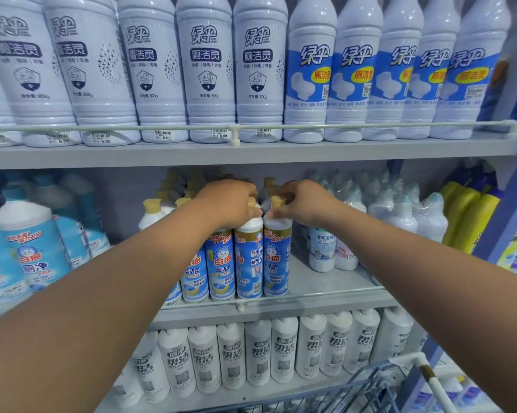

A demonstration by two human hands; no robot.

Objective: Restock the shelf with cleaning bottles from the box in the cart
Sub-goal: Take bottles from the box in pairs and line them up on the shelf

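On the middle shelf (325, 296), the left hand (230, 201) has its fingers clamped on one blue bottle (249, 257) by the neck; the right hand (306, 201) pinches the neighbouring bottle (276, 257) (gold-capped, upright, touching).

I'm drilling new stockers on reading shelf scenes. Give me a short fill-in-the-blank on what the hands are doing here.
1. Both hands grip bottles by their ____ caps.
2. The left hand and right hand work on the ____ shelf.
3. The gripped blue-label bottles stand ____.
4. The wire cart shows at the ____ right.

Missing: tan; middle; upright; lower
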